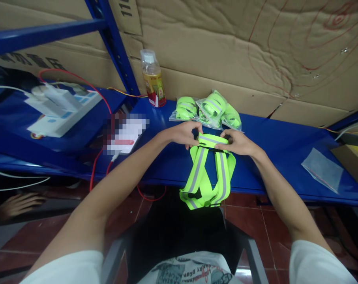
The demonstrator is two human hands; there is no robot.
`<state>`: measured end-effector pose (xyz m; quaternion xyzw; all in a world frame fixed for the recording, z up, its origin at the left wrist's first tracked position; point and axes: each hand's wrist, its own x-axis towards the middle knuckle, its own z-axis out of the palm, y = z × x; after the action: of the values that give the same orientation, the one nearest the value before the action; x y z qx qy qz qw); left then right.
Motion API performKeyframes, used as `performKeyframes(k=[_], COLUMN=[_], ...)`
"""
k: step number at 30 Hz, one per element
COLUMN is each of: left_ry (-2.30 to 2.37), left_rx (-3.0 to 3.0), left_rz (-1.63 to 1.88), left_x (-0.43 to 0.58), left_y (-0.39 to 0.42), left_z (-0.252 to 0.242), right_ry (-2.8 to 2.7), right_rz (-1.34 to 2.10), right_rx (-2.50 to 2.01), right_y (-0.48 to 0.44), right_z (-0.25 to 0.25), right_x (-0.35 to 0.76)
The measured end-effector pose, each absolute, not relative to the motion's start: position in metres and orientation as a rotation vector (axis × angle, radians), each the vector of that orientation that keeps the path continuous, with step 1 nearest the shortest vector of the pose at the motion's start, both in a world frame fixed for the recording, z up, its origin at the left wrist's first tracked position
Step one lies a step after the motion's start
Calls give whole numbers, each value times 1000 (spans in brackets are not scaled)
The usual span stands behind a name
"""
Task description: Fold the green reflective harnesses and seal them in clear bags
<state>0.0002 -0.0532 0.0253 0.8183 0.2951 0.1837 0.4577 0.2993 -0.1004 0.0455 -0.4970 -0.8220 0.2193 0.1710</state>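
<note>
A neon-yellow reflective strap harness [197, 169] with grey stripes is held at the blue table's front part, its lower loops hanging over the edge above the person's lap. My left hand [185, 134] pinches the left end of its folded top band. At the band's right end, my right hand [235, 142] grips it between thumb and fingers. Just behind the hands lie clear bags [213, 106] with rolled neon straps inside.
A bottle [154, 81] stands at the back against cardboard. On the left are a power strip [57, 118], red cable and a blurred white item [126, 136]. An empty clear bag [323, 169] and a cardboard box [350, 159] lie right. Another person's hand [20, 205] shows lower left.
</note>
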Motion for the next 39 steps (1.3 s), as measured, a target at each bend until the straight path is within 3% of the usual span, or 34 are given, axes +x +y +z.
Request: performKeyframes(k=[8, 15, 20, 30, 39], left_ry=[682, 811, 897, 977, 949], left_rx=[1940, 2209, 2567, 2839, 2565], left_rz=[442, 767, 814, 879, 952], left_x=[-1, 3, 3, 5, 7], left_y=[-60, -57, -59, -62, -56], left_z=[42, 42, 43, 33, 26], right_ry=[-2325, -2350, -2416, -2387, -2398], right_rz=[632, 165, -57, 57, 36], right_rx=[-1142, -859, -931, -974, -1011], right_y=[-110, -104, -93, -97, -104], right_z=[47, 40, 36, 43, 42], right_x=[289, 283, 282, 302, 297])
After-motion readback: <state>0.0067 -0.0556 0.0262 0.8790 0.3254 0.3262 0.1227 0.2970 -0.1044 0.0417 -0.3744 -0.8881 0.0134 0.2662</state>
